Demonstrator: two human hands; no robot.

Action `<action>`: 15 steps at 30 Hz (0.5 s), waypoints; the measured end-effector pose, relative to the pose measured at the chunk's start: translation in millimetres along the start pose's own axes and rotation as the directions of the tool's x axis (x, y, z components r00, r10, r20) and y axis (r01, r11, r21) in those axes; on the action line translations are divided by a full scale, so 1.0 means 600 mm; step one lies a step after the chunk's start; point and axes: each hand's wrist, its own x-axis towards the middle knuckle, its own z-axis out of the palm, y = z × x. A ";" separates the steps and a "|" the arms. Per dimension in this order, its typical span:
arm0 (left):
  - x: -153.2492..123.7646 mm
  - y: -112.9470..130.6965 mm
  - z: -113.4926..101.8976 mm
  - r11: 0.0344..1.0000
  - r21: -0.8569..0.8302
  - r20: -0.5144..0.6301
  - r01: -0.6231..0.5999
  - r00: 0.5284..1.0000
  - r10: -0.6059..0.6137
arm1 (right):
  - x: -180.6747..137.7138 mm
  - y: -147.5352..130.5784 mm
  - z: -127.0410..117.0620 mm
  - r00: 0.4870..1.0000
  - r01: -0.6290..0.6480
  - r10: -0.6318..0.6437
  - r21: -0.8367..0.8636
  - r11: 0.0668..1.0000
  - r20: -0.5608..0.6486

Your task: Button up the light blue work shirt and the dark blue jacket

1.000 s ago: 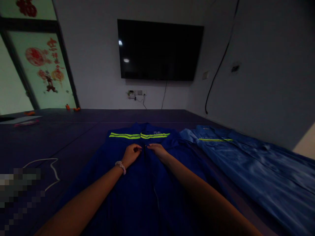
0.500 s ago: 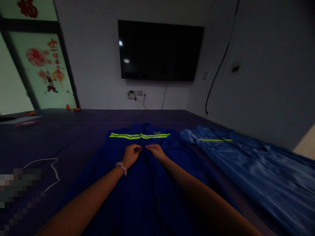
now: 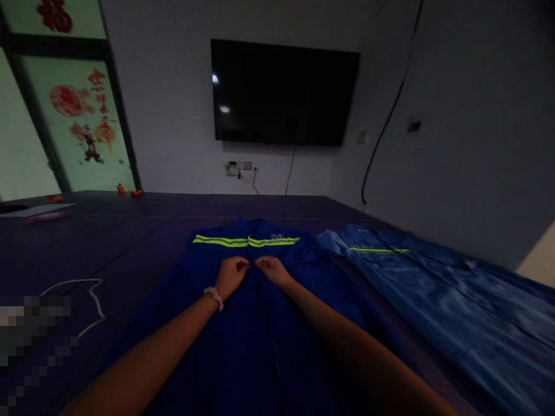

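Observation:
A dark blue work jacket (image 3: 234, 346) lies spread out before me, its collar pointing away and yellow-green reflective strips (image 3: 221, 241) crossing the chest. My left hand (image 3: 233, 274), with a pale scrunchie (image 3: 214, 296) at the wrist, pinches the jacket's front edge just below the strips. Opposite it, my right hand (image 3: 271, 270) pinches the other side of the front opening. A small gap separates the fingertips of the two hands. Any button or snap between the fingers is too small and dark to make out.
A lighter blue work garment (image 3: 433, 289) with one yellow strip lies to the right. On the dark floor at left is a white cable (image 3: 97, 300). Small orange objects (image 3: 136, 193) sit by the door. A television (image 3: 286, 92) hangs on the far wall.
Both hands stay at the same spot on the jacket front; the right fingertips have shifted very slightly left and down. The camera view has tilted a little.

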 end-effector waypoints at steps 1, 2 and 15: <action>0.000 0.000 0.000 1.000 0.001 0.002 -0.004 1.000 0.004 | 0.000 0.001 0.001 1.000 0.005 -0.005 -0.015 1.000 -0.004; -0.001 -0.001 0.001 1.000 0.002 0.005 -0.008 1.000 0.008 | -0.001 0.002 0.001 1.000 0.005 -0.006 -0.038 0.999 -0.010; -0.003 0.002 0.000 0.999 -0.015 0.005 -0.038 0.999 0.038 | -0.007 -0.012 0.005 0.999 -0.011 -0.001 -0.218 0.976 -0.054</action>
